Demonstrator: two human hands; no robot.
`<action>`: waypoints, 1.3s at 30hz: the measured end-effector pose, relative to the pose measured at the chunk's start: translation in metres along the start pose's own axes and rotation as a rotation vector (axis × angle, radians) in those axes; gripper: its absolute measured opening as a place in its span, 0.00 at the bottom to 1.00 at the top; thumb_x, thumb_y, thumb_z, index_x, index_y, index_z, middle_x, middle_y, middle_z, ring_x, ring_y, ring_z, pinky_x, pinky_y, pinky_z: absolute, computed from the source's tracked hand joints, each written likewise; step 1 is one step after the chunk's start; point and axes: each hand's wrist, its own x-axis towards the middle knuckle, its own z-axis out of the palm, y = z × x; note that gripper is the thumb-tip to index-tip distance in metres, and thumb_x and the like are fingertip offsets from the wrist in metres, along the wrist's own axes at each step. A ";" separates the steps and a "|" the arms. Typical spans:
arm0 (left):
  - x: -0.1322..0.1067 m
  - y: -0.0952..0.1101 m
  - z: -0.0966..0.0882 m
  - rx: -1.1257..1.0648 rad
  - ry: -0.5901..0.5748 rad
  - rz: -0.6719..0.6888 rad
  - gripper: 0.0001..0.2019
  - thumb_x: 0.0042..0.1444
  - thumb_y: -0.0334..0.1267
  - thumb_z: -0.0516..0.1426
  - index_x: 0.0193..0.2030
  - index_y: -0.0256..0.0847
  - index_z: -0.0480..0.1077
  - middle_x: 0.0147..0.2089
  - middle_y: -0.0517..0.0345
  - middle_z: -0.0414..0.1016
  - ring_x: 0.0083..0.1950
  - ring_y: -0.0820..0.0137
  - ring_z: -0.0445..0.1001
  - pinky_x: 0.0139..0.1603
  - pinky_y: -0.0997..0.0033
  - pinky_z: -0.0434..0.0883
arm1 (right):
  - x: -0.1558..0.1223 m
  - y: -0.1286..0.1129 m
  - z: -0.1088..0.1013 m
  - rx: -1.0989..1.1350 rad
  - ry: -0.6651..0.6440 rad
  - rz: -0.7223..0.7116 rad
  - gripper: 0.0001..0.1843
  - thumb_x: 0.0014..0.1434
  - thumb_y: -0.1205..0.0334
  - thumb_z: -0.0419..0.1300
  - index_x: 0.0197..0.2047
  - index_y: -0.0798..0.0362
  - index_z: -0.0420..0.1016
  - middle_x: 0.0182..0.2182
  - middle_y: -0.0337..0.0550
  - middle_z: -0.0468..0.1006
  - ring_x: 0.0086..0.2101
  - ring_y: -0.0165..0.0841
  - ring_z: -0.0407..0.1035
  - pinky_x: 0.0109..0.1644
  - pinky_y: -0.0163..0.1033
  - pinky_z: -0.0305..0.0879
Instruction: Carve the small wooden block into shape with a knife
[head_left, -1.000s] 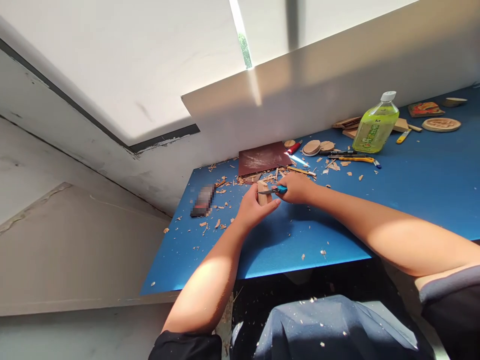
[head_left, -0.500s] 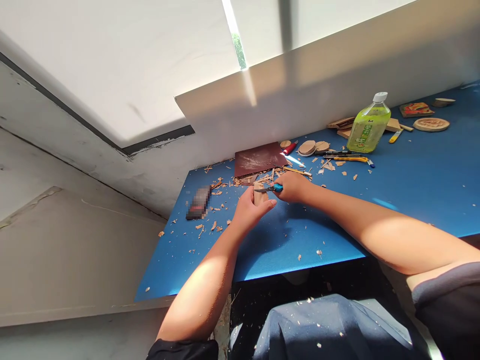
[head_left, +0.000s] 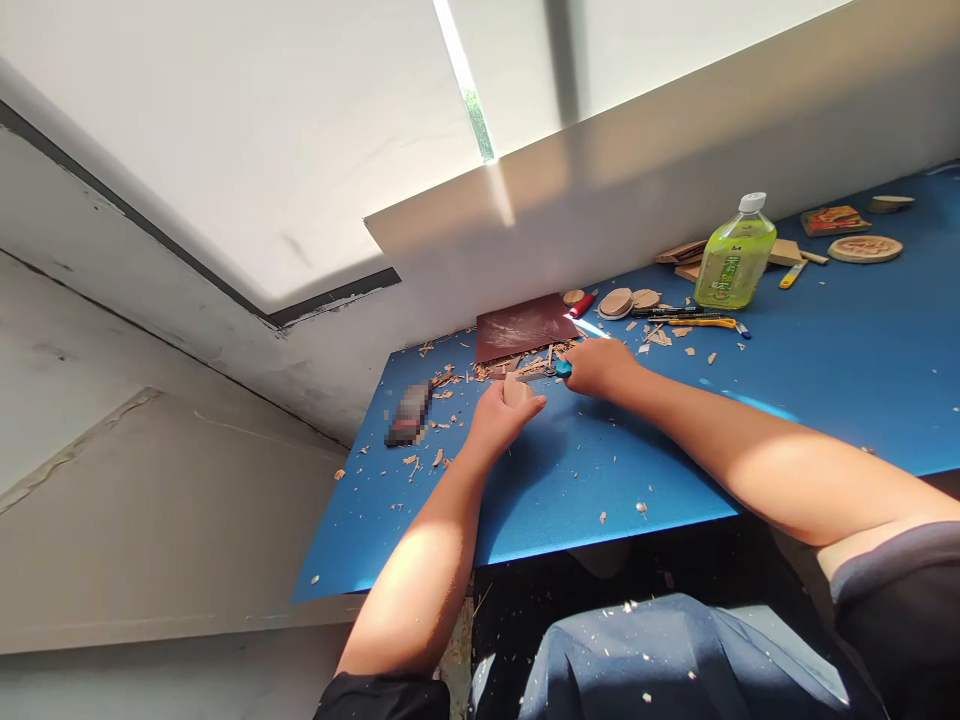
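My left hand (head_left: 501, 416) is closed around a small piece of wood (head_left: 517, 391), holding it just above the blue table. In my right hand (head_left: 604, 367) is a utility knife (head_left: 562, 369) with a blue handle, gripped in a closed fist. Its blade points left and lies across the far end of the wood; whether it cuts in at this instant I cannot tell. Wood shavings (head_left: 525, 362) lie just beyond both hands, by a dark red sheet (head_left: 523, 328) that looks like sandpaper.
A bottle of green drink (head_left: 736, 255) stands at the back right. Near it lie a yellow utility knife (head_left: 703, 321), round wood slices (head_left: 616, 302) and a carved wooden disc (head_left: 865, 248). A blurred dark object (head_left: 409, 412) is on the left of the blue table (head_left: 840, 370).
The wood in my left hand has tilted, so less of its face shows. My right hand with the knife has shifted slightly right. The whole view has turned a little.
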 end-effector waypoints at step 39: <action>-0.009 0.000 0.007 0.340 0.122 -0.018 0.26 0.52 0.61 0.70 0.49 0.47 0.73 0.51 0.39 0.85 0.51 0.42 0.83 0.44 0.57 0.69 | -0.002 -0.019 0.012 0.041 -0.036 -0.049 0.17 0.65 0.55 0.60 0.48 0.50 0.89 0.51 0.55 0.88 0.51 0.50 0.82 0.53 0.45 0.75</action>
